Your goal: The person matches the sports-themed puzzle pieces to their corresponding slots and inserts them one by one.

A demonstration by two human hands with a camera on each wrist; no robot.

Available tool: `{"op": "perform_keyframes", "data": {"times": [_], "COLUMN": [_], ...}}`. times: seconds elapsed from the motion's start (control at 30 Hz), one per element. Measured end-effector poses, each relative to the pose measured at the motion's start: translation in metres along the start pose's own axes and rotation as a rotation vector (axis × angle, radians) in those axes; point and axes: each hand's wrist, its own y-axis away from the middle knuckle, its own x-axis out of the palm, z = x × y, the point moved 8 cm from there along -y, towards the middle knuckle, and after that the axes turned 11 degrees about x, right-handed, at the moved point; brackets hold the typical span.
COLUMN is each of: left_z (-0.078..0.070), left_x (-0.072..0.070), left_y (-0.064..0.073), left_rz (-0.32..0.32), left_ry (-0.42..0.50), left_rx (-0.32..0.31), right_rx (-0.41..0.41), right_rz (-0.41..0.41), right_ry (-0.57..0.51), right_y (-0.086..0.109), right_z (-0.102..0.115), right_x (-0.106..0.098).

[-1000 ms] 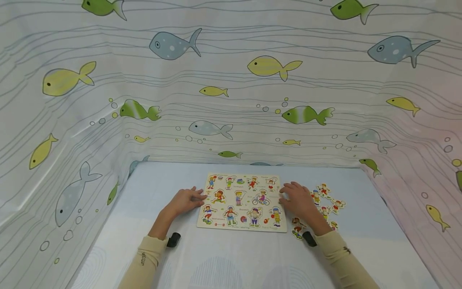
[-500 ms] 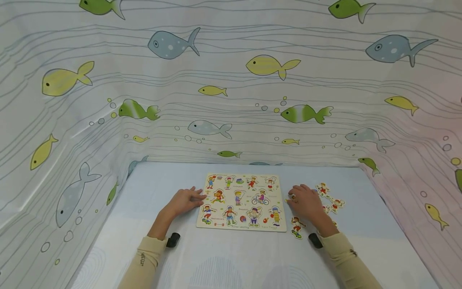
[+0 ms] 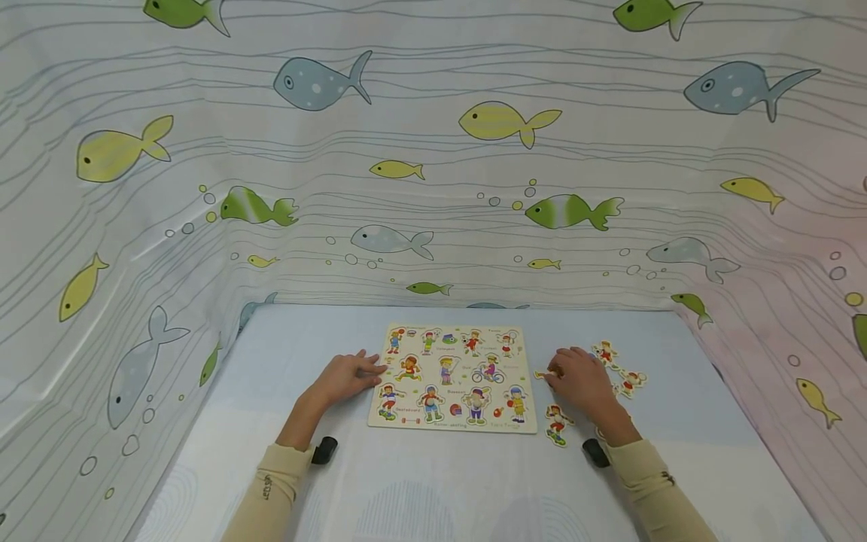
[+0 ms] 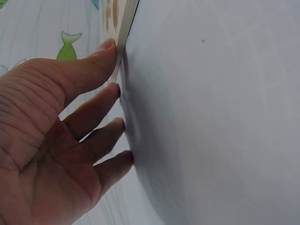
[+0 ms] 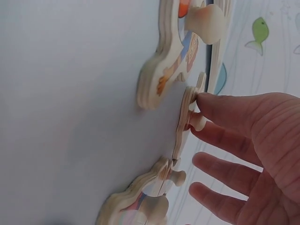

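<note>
A pale wooden peg puzzle board (image 3: 418, 382) with printed sporty children lies on the table. At its left edge is my left hand (image 3: 344, 378); in the left wrist view the thumb (image 4: 101, 58) rests against the board's edge, and the other fingertips reach down to the table beside it. To the right of the board, my right hand (image 3: 579, 379) pinches a small knobbed puzzle piece (image 5: 182, 124) between thumb and index finger, the remaining fingers loosely bent. Most of that piece is hidden under the hand in the head view.
Loose puzzle pieces lie around the right hand: a skateboarder piece (image 3: 557, 426) nearer me, a red-clad figure (image 3: 606, 352) and another figure (image 3: 632, 382) beyond. Some sit partly under the hand and wrist. A fish-print cloth wall (image 3: 447, 218) rises behind the table.
My right hand has moved rightward from the board's right edge to the loose pieces, and a piece now shows at its fingertips. The left hand keeps its place.
</note>
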Motion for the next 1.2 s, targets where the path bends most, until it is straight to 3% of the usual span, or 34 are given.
{"op": "perform_keyframes", "data": {"times": [0.4, 0.87, 1.2], "left_z": [0.001, -0.001, -0.005], "left_x": [0.0, -0.001, -0.002], "left_y": [0.001, 0.002, 0.002], "left_rz": [-0.006, -0.004, -0.014], "left_ry": [-0.004, -0.012, -0.003], "left_rx": [-0.002, -0.003, 0.014], "right_rx": [-0.016, 0.002, -0.119], "right_rz": [-0.021, 0.007, -0.025], "right_ry": [-0.016, -0.009, -0.036], "right_y": [0.002, -0.001, 0.0], "right_z": [0.001, 0.015, 0.046], "right_x": [-0.002, -0.01, -0.01]}}
